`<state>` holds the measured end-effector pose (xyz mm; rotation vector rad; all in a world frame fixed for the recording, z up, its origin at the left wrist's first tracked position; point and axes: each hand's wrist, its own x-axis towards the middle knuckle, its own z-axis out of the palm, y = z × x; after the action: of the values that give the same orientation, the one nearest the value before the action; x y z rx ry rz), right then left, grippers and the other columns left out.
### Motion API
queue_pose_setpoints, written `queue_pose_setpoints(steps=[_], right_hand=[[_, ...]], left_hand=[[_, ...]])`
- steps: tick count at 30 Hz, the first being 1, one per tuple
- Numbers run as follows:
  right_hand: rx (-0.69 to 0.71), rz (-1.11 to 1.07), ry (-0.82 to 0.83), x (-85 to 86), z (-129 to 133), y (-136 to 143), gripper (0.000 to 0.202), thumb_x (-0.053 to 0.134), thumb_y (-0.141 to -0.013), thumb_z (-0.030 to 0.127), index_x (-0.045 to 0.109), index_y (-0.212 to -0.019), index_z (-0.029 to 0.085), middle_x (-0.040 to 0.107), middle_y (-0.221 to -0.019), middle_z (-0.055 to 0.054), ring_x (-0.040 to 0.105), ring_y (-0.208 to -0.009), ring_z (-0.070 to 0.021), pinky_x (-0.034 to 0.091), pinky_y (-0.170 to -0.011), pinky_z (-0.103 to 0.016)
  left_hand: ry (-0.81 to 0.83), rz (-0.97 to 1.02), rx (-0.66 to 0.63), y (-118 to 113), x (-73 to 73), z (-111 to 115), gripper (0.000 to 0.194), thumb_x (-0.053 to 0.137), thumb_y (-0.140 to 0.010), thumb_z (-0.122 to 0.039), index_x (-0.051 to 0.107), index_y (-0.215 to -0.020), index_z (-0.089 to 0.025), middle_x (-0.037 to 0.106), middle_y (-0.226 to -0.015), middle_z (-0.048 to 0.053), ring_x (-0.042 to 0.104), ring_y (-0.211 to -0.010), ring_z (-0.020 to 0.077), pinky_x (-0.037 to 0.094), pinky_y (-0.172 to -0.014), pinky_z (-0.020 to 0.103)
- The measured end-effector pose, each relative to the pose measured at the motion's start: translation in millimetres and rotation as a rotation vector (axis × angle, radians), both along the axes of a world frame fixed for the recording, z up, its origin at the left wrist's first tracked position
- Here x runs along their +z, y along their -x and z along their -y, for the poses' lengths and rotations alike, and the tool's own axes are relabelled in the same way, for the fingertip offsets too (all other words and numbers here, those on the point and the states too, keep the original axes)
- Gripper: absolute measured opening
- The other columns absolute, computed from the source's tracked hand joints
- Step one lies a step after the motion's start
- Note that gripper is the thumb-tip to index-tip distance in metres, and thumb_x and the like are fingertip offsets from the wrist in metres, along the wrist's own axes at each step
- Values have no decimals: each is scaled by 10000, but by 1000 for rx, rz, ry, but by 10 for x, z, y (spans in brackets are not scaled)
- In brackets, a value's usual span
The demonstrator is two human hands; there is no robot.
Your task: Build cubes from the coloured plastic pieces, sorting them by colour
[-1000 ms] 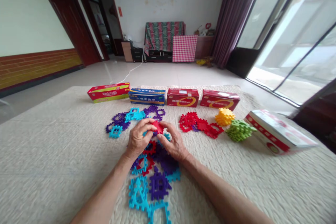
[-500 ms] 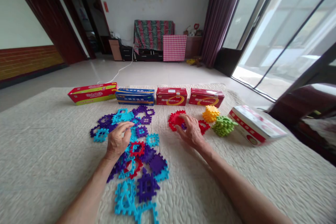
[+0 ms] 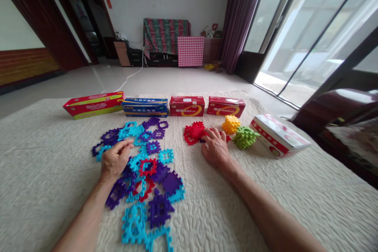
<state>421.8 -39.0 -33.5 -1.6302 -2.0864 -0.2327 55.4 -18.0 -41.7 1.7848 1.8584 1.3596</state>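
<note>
My left hand (image 3: 115, 159) hovers over the left side of a loose pile of toothed plastic building pieces, its thumb and fingertips pinched together; what lies between them, if anything, is hidden. Around it are light blue pieces (image 3: 165, 156) and purple pieces (image 3: 173, 183). A red square frame (image 3: 148, 167) rests in the same pile. My right hand (image 3: 217, 147) lies over a group of red pieces (image 3: 195, 132), fingers spread and bent, tips touching them. A bit of purple shows beside its thumb. A yellow stack (image 3: 231, 124) and a green stack (image 3: 245, 138) stand just to its right.
Along the back of the quilted mat (image 3: 224, 212) stand a red-and-green box (image 3: 94, 105), a blue box (image 3: 144, 107) and two red boxes (image 3: 187, 106). A white-and-red box (image 3: 279, 136) sits to the right, near a dark sofa arm (image 3: 336, 104).
My left hand has shifted left and its fingertips have closed together. My right hand has slid right across the red pieces, uncovering more of them. The view has turned slightly right.
</note>
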Motion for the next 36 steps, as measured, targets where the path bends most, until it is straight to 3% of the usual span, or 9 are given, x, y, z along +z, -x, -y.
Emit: queue_pose_setpoints(steps=[5, 12, 17, 21, 31, 36], right_hand=[[-13, 53, 50, 71, -40, 14, 277, 552, -762, 188, 669, -1012, 216, 556, -1288, -119, 356, -1235, -353, 248, -992, -581], [2, 91, 204, 191, -54, -15, 196, 529, -791, 178, 685, -904, 212, 600, -1204, -110, 413, -1170, -329, 298, -931, -546], [-6, 147, 318, 304, -60, -19, 272, 501, -794, 178, 676, -1000, 207, 508, -1358, -93, 365, -1216, -324, 314, -924, -529], [9, 195, 384, 379, -74, -12, 257, 483, -804, 165, 680, -961, 212, 452, -1428, -67, 306, -1271, -332, 311, -935, -543], [32, 80, 207, 145, -32, -4, 254, 396, -907, 188, 619, -1026, 165, 459, -1406, -146, 321, -1314, -299, 253, -1012, -542], [27, -104, 35, 212, -1, -35, 237, 360, -941, 205, 593, -971, 178, 543, -1303, -143, 464, -1199, -249, 287, -999, -485]], left_hand=[[48, 63, -4, 26, -79, -53, 319, 556, -732, -353, 724, -959, -204, 740, -819, 25, 634, -620, 161, 507, -577, 241], [146, 224, -73, 94, -145, -150, 314, 617, -693, -361, 726, -934, -190, 735, -745, 18, 627, -570, 150, 500, -525, 225], [179, 306, -43, 94, -165, -196, 373, 640, -676, -383, 724, -975, -176, 733, -756, 23, 629, -583, 149, 505, -536, 226], [191, 311, -36, 96, -173, -207, 385, 650, -668, -387, 724, -985, -181, 733, -764, 21, 630, -595, 149, 505, -549, 228], [191, 304, -45, 91, -153, -196, 364, 638, -669, -376, 725, -966, -183, 732, -752, 20, 634, -600, 153, 501, -550, 232], [181, 290, -43, 86, -158, -202, 352, 638, -668, -382, 727, -942, -180, 732, -761, 24, 624, -596, 146, 490, -548, 227]])
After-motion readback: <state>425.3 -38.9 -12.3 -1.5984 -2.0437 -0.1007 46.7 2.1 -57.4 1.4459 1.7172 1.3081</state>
